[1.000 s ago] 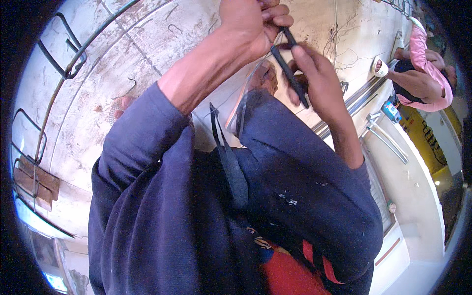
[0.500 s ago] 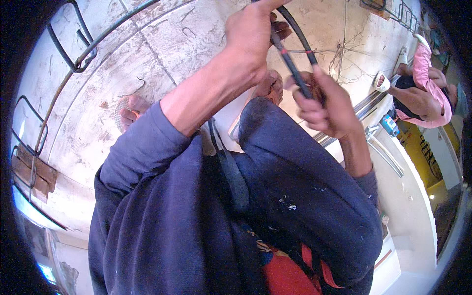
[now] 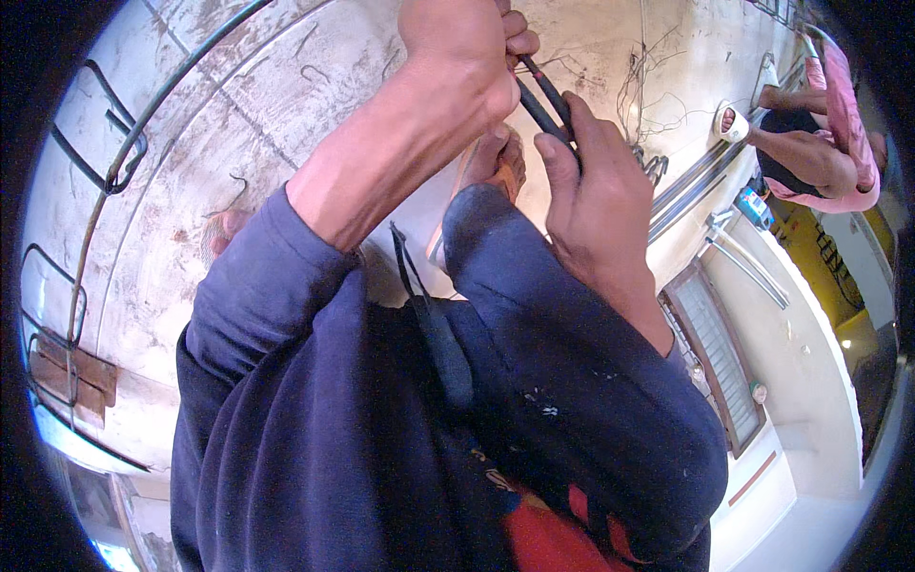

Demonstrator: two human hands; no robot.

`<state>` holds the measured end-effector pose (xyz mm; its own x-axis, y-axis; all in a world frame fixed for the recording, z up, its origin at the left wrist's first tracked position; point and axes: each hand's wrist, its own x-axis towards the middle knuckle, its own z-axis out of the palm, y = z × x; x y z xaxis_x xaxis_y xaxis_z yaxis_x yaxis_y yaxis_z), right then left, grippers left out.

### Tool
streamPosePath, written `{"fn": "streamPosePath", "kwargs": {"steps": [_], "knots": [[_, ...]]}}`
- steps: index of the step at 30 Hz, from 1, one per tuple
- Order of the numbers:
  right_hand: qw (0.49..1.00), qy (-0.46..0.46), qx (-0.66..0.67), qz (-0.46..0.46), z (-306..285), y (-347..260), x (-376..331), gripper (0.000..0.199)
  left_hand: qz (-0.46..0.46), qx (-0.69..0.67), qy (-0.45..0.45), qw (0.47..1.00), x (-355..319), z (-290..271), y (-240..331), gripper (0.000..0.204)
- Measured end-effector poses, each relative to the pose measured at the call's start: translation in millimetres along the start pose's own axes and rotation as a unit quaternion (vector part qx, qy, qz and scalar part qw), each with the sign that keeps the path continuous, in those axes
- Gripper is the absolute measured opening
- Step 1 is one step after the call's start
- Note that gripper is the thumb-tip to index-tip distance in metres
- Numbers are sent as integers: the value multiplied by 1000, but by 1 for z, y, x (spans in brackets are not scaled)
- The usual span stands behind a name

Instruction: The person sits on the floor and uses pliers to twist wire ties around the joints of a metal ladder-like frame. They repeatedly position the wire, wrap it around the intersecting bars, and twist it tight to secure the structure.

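Currently, the right hand (image 3: 605, 186) pinches the black handles of a tool (image 3: 551, 93), with the thumb on the near side and the fingers mostly on the other side. This tool is at the far middle of the scene, between the two hands, and it slants from far left to near right. Its far end is hidden at the left hand (image 3: 456, 43). The fingers of this hand are bent inward, but I cannot tell what they hold or how firmly. Below the hands, a sandaled foot (image 3: 502, 162) stands on the stained floor (image 3: 315, 114). At left, near the rim, there are bent metal bars (image 3: 93, 224) and a wooden board (image 3: 76, 377). At far right, another person in pink clothing (image 3: 843, 114) sits near a blue container (image 3: 753, 208).
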<state>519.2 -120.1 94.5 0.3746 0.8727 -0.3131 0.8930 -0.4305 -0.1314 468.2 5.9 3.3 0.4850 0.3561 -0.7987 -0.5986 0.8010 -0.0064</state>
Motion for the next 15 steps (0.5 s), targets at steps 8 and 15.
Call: {"fn": "streamPosePath", "kwargs": {"steps": [8,15], "knots": [[781,-309,483,248,10,15,13,53,-31,135,34,990,-18,-7,22,29],[438,-425,708,355,8,21,11,60,-73,-30,-113,990,2,-25,9,36]]}}
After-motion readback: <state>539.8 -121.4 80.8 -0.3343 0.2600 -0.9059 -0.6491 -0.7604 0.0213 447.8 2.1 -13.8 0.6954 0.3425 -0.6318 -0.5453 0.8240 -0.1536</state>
